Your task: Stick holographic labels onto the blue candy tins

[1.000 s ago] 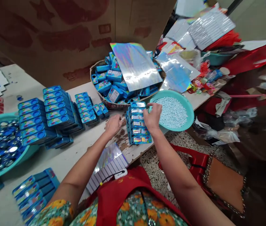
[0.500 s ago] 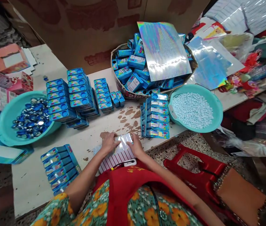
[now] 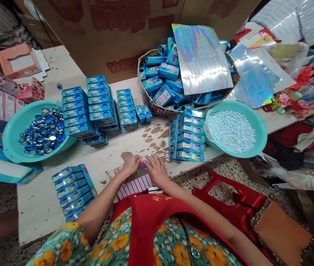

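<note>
A shiny holographic sheet [image 3: 141, 171] lies on the table at my lap, over a white sheet with dark red stripes [image 3: 134, 186]. My left hand [image 3: 130, 166] is closed, with thumb and fingers pinched at the holographic sheet's far edge. Beside it, my right hand [image 3: 157, 170] rests with its fingers stretched out flat over the sheet's right side. To the right stand blue boxes with shiny strips on their faces [image 3: 189, 136]. Another row of such blue boxes [image 3: 72, 192] lies on the left. What is under my fingertips is hidden.
Blue boxes stand in stacks [image 3: 100, 103] at the back left. A turquoise bowl [image 3: 8, 142] holds blue and silver caps; another turquoise bowl [image 3: 261, 135] holds pale blue tablets. A carton [image 3: 145, 99] is full of blue boxes under a large holographic sheet [image 3: 203, 61]. A red stool [image 3: 215, 188] stands right.
My right hand has gone from gripping the sheet's right side to lying with fingers spread over it. My left fingers have drawn together at its far edge. The camera view has shifted slightly.
</note>
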Demonstrator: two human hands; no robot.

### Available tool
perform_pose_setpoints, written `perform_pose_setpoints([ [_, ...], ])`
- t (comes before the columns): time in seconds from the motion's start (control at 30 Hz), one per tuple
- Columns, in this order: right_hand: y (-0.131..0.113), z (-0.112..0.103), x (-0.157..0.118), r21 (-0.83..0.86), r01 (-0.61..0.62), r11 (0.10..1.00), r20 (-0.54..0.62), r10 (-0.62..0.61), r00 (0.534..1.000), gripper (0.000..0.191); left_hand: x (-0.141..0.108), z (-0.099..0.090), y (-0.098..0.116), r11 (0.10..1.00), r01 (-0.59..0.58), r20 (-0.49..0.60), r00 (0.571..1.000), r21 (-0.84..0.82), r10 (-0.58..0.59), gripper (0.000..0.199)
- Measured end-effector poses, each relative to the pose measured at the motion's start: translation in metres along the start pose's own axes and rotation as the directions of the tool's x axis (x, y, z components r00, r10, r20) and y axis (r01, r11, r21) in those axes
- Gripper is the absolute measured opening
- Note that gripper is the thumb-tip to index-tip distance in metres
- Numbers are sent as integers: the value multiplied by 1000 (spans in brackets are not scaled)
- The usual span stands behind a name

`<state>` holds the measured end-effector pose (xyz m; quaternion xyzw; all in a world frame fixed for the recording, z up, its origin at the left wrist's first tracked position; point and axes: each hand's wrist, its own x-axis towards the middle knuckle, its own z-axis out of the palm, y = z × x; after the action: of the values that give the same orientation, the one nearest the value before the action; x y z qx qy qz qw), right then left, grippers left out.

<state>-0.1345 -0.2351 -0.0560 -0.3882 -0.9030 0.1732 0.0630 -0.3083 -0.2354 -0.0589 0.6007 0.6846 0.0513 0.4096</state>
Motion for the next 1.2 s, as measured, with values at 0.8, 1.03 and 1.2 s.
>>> perform_pose_setpoints([
  [0.8, 79, -202, 45, 762, -242, 601, -326, 678, 658, 15, 66, -116, 172, 689, -383, -202, 921, -616, 332, 33],
  [1.03, 102, -230, 51, 727, -193, 659, -373, 615, 695, 17, 93, -117, 207, 590, -499, -93, 808, -635, 582, 36],
  [1.2, 129, -209, 65, 667, -279, 691, -437, 666, 604, 17, 114, -114, 214, 702, -447, -38, 857, -555, 515, 22],
])
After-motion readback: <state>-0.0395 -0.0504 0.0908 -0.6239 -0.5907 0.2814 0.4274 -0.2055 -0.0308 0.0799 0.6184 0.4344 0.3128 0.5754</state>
